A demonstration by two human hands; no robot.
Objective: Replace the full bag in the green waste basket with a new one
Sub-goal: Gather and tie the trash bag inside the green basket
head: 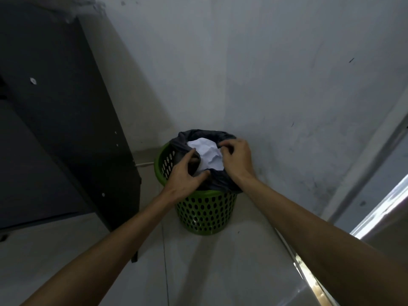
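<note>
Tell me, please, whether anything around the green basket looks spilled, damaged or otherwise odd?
Nothing looks spilled or broken. The basket stands upright in the corner, crumpled paper sits inside the dark bag, and both the left hand and the right hand grip the bag's edge. Only the wall shows scuffs and dark marks.

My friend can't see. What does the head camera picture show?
Two bare hands gather the rim of a dark bag inside a green waste basket in a room corner. The left hand and right hand both grip the bag, with crumpled white paper on top.
</note>
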